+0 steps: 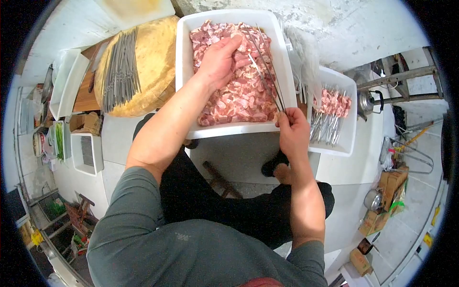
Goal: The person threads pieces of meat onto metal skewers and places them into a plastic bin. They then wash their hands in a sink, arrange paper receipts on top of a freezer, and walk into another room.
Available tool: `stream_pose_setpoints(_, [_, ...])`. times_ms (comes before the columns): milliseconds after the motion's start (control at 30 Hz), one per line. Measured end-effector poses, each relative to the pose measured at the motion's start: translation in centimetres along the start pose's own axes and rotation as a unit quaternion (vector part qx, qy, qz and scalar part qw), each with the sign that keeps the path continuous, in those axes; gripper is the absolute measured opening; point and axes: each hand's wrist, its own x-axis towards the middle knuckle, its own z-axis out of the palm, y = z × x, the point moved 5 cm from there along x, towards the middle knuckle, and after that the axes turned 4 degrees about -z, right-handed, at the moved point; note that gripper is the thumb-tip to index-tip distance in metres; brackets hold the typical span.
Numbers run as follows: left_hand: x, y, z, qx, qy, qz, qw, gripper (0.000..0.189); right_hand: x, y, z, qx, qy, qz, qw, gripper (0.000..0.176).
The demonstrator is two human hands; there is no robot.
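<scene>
A white tub in front of me holds a mass of raw meat pieces. Over the meat, my left hand has its thumb and fingers closed around a small piece of it. At the tub's near right corner, my right hand pinches the lower ends of a few thin metal skewers. These slant up and left across the tub, close to my left fingers. Whether a tip has entered the held piece is hard to make out.
Many flat metal skewers lie on a round wooden block at the left. To the right, a white tray holds loaded meat skewers, partly beside plastic bags. A metal kettle stands beyond that tray.
</scene>
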Motion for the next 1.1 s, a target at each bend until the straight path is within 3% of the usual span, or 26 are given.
stream_pose_setpoints(133, [-1.5,-0.4,1.4,0.042,0.021,-0.065,0.997,0.024,0.3,-1.4,0.3,-0.008,0.004,-0.007,1.0,0.02])
stream_pose_setpoints(267, [-1.0,-3.4,1.2,0.088,-0.063,-0.1,0.989,0.019,1.4,-1.6,0.3,-0.031,0.014,-0.014,0.999,0.022])
stream_pose_setpoints(300, [-1.4,-3.4,1.3,0.135,-0.002,-0.123,0.983,0.022,1.5,-1.5,0.1,-0.026,0.017,-0.007,0.999,0.022])
stream_pose_setpoints(433, [-0.9,-2.1,0.9,0.159,-0.005,-0.102,0.982,0.03,1.9,-1.4,-2.0,-0.022,0.036,0.01,0.999,0.022])
stream_pose_setpoints(533, [-0.8,0.0,0.0,0.502,0.026,-0.068,0.862,0.031,1.3,-1.4,-4.6,0.016,0.055,0.03,0.998,0.022])
stream_pose_setpoints(600, [-0.9,-3.2,-0.6,0.671,-0.128,-0.01,0.731,0.027,0.9,-0.3,-6.2,0.058,0.079,0.034,0.995,0.021])
stream_pose_setpoints(667, [-1.5,-6.3,-0.8,0.753,-0.21,-0.016,0.624,0.029,0.7,-0.2,-7.0,0.055,0.076,0.051,0.994,0.019])
stream_pose_setpoints(733, [-3.1,-7.4,0.8,0.786,-0.242,-0.033,0.568,0.035,0.6,-0.3,-7.5,0.031,0.073,0.054,0.995,0.018])
stream_pose_setpoints(833, [-3.2,-8.4,1.0,0.763,-0.269,0.114,0.577,0.042,0.4,-0.4,-7.7,0.033,0.071,0.059,0.995,0.018])
stream_pose_setpoints(933, [-3.5,-9.3,1.9,0.754,-0.342,0.15,0.541,0.047,0.3,-0.5,-7.5,0.03,0.067,0.039,0.997,0.018])
stream_pose_setpoints(1033, [-3.7,-11.4,1.8,0.713,-0.324,0.161,0.6,0.048,0.3,-0.6,-6.9,0.06,0.058,0.037,0.996,0.017])
stream_pose_setpoints(1100, [-3.4,-11.6,1.6,0.739,-0.323,0.111,0.581,0.045,0.3,-0.4,-6.6,0.065,0.054,0.036,0.996,0.017])
